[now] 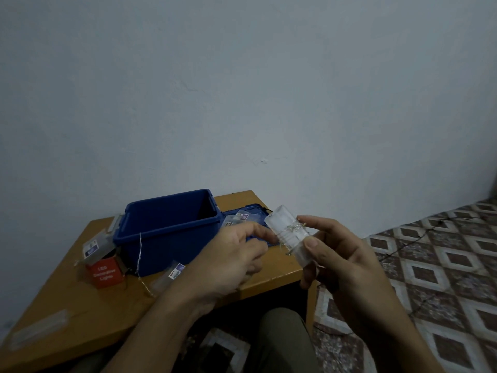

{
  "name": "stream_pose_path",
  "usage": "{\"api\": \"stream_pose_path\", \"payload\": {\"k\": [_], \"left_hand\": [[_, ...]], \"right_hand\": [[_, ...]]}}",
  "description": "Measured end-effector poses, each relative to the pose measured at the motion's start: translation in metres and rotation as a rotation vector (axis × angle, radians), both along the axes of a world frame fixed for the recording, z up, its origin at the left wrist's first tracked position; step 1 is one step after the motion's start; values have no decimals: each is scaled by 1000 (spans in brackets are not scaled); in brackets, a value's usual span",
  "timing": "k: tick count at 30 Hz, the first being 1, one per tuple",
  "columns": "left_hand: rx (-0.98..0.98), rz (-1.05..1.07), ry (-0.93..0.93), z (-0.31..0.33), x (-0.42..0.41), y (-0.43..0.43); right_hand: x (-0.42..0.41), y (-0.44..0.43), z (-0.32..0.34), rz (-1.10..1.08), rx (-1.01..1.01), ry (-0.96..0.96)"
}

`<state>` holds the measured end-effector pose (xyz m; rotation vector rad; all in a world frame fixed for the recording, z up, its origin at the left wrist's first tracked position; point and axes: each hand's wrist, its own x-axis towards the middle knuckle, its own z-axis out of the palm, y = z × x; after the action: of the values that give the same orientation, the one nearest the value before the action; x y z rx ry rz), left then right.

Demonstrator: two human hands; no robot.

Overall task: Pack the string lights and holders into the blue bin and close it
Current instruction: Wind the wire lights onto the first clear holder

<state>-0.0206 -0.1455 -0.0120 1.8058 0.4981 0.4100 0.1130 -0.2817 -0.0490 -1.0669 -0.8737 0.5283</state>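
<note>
The right hand (347,259) holds a clear plastic holder (290,235) above the table's right front corner, thumb pressed on its near side and index finger curled over its far side, the other fingers folded below; the holder is a frosted, see-through tube, tilted with its upper end leaning away and to the left; thin pale wire of the string lights (291,230) is wound round its middle in several turns, with a loose bit hanging beneath. The left hand (234,254) reaches in from the left with curled fingers, thumb and index tip meeting at the holder's side; whether they pinch the wire cannot be told.

Behind the left hand stands the blue bin (172,246), open at the top; the part of its inside that shows is dark and shows nothing in it; 1 strand of wire (139,251) hangs over its front rim and trails onto the table (67,305). The blue lid (256,208) lies flat just right of the bin, with labelled clear packets (236,219) on it.

Left of the bin sits a red box (106,273) printed "LED Decorative Lights", a labelled clear packet (94,246) leaning on it; another labelled packet (169,278) lies in front of the bin, and 1 more clear piece (37,329) rests near the table's left front edge. Patterned floor tiles (443,265) lie to the right.
</note>
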Motion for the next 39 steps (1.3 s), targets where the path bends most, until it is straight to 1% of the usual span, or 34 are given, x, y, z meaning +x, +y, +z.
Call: {"api": "stream_pose_path", "payload": {"k": [4, 8, 13, 15, 17, 20, 23, 27, 29, 31, 33, 39], "left_hand": [[9, -19, 30, -3, -1, 7], [-18, -70, 91, -4, -2, 14], [-45, -203, 120, 1, 2, 26], [-63, -266, 132, 8, 2, 33], [-21, -321, 159, 19, 3, 37], [151, -381, 248, 36, 7, 36], [280, -388, 333, 50, 10, 32], [426, -336, 414, 63, 13, 26], [525, -280, 435, 66, 17, 21], [581, -213, 447, 65, 21, 14], [578, -173, 442, 64, 23, 7], [472, -146, 354, 60, 16, 3]], "right_hand": [[0, -2, 3, 38, 4, 38], [2, -7, 5, 136, 12, 96], [6, -11, 4, 271, 8, 45], [9, -14, 4, 316, -14, -6], [10, -15, 4, 341, -51, -72], [9, -17, 5, 354, -115, -182], [8, -19, 8, 317, -173, -249], [6, -21, 12, 257, -228, -350], [3, -20, 11, 183, -266, -440], [1, -17, 10, 76, -312, -556], [-1, -14, 7, -23, -351, -657], [0, -10, 2, -221, -323, -759]]}}
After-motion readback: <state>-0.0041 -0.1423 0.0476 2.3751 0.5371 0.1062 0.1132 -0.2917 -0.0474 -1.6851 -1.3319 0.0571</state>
